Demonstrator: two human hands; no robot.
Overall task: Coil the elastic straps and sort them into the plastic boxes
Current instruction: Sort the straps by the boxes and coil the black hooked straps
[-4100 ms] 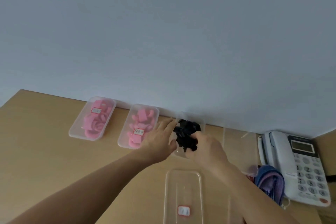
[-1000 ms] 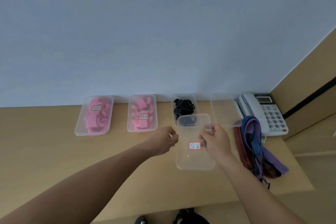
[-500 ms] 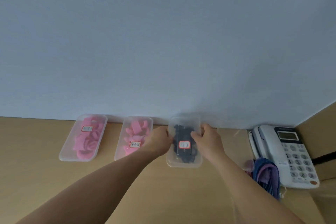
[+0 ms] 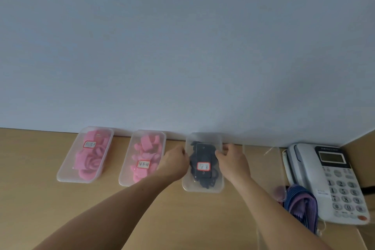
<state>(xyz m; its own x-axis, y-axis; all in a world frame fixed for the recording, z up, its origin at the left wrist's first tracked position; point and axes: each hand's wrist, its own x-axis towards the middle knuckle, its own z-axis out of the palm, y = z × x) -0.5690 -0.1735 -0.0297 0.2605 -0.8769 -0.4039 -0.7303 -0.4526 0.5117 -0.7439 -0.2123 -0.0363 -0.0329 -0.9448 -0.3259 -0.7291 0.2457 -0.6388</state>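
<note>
Writing on label (image 4: 203, 166) too small to read, black straps (image 4: 205, 181) blurred beneath lid (image 4: 203, 139)

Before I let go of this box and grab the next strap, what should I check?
1. Lid covers the black-strap box: ok; snapped fully shut: cannot tell.
2. Left hand and right hand grip the box's sides: ok.
3. Box lined up with the left pink box and second pink box: ok.
4. Clear box to its right open and ready: cannot tell.
5. Purple straps by the phone coiled: not ok, loose bundle.
</note>
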